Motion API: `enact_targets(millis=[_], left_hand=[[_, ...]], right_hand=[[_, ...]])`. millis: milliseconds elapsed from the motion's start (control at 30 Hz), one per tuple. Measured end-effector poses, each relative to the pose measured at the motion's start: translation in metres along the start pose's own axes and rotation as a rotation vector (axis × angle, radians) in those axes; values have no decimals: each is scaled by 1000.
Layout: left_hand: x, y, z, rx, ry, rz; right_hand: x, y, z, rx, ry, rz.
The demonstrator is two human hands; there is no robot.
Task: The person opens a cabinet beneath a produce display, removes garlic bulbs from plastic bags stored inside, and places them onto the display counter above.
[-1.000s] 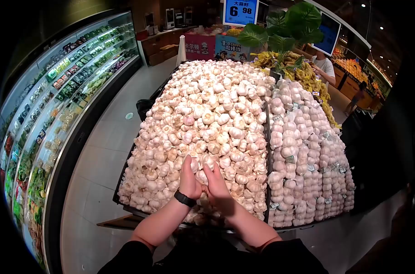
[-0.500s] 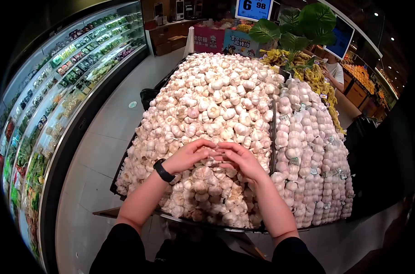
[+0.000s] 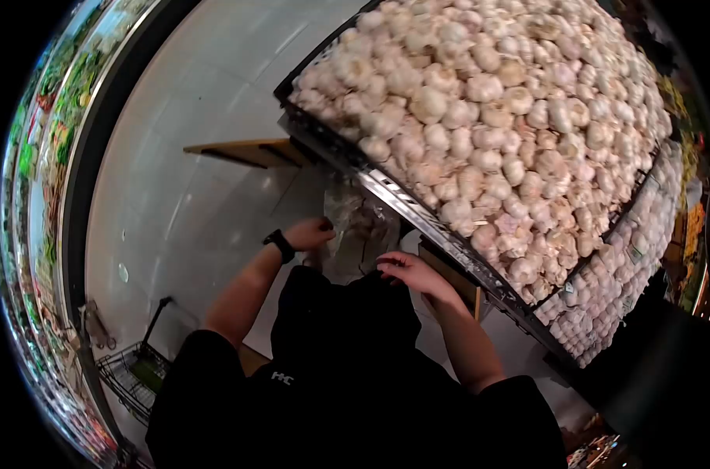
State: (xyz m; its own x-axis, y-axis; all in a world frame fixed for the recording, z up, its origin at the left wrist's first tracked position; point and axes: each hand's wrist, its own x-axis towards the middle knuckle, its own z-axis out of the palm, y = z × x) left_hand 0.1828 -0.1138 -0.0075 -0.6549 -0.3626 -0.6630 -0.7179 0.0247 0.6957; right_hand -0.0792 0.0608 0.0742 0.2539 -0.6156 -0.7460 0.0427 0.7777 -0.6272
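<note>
Between my hands, below the front edge of the garlic stand, is a clear plastic bag (image 3: 361, 230), dim and crumpled with pale shapes inside. My left hand (image 3: 308, 234) is at the bag's left side, with its fingers curled in and their tips in shadow. Whether it grips the bag's edge I cannot tell. My right hand (image 3: 409, 272) is by the bag's lower right, fingers slightly bent and apart, with nothing visible in them. Heaped garlic bulbs (image 3: 488, 117) rise beyond, out of contact with both hands.
The stand's metal front edge (image 3: 409, 207) runs diagonally close to my right hand. A wooden board (image 3: 245, 152) juts out at the stand's corner. Netted garlic (image 3: 617, 285) fills the right section. At lower left stands a wire basket (image 3: 132, 379), near the refrigerated shelves (image 3: 46, 148).
My view has tilted down and turned. Both hands have left the space above the garlic pile, come lower toward my body and moved apart. The plastic bag has come into view.
</note>
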Motion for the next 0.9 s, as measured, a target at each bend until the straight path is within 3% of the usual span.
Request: enact_targets(millis=[67, 100, 200, 233, 300, 333, 367, 400, 533, 667, 700, 767, 900], left_hand=[[23, -50, 39, 42, 121, -51], [32, -63, 56, 126, 171, -84], [55, -68, 83, 65, 182, -216], [56, -64, 86, 171, 242, -242], [80, -87, 106, 329, 342, -295], [99, -108, 116, 378, 371, -319], [125, -130, 96, 176, 289, -451], [141, -158, 102, 21, 515, -365], [132, -141, 29, -229, 1053, -146], [120, -143, 2, -152, 935, -50], [112, -138, 4, -118, 889, -92], [100, -138, 15, -209, 865, -61], [88, -142, 31, -350, 915, -42]], right_hand=[[78, 67, 1, -63, 159, 61], [121, 115, -5, -206, 222, -31], [207, 165, -16, -611, 324, 29], [229, 178, -17, -697, 330, 20], [267, 178, -10, -497, 287, 124], [275, 144, -10, -703, 245, 38], [294, 120, -15, -905, 172, -55], [339, 181, -44, -525, 312, 119], [387, 143, -60, -984, 273, -50], [419, 153, -21, -1262, 258, -275], [426, 159, -13, -1411, 314, -394], [433, 179, -3, -1721, 312, -406], [436, 176, 11, -1526, 270, -228]])
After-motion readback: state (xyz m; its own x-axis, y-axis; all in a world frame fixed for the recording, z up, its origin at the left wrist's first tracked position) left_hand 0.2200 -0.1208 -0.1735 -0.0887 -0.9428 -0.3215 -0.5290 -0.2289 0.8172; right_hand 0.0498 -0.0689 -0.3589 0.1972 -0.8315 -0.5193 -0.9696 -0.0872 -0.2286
